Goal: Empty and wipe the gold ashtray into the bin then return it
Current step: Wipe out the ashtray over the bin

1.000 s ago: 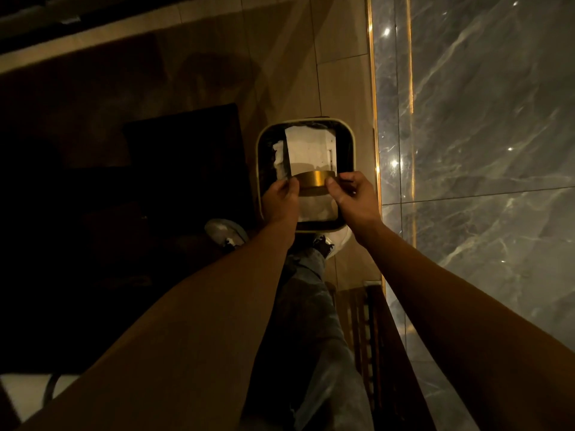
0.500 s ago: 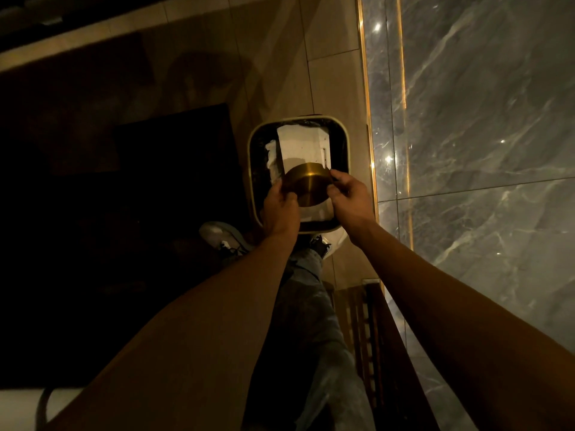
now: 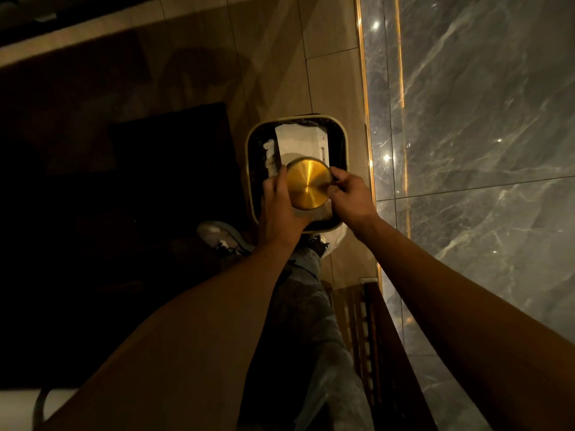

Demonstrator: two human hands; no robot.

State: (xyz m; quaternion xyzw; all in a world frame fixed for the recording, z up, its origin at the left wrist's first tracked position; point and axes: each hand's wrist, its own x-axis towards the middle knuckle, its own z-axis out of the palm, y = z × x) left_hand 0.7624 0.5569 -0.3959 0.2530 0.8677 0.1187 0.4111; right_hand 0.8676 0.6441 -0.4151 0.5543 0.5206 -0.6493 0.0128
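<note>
The round gold ashtray (image 3: 307, 184) is held over the open square bin (image 3: 251, 169), turned so its flat brushed underside faces me. My left hand (image 3: 278, 209) grips its left and lower edge. My right hand (image 3: 350, 197) pinches its right rim with the fingertips. Inside the bin a dark liner holds white paper (image 3: 300, 141) below the ashtray. The ashtray's inside is hidden from me.
The bin stands on tan floor tiles beside a grey marble wall (image 3: 473, 135) with a gold strip. A dark mat (image 3: 168, 141) lies left of the bin. My shoes (image 3: 222, 236) are just below it, and a slatted wooden piece (image 3: 378, 346) runs along the wall.
The ashtray has tipped from edge-on to fully bottom-up over the bin. My left hand slid under its lower left edge, and both hands shifted slightly nearer me.
</note>
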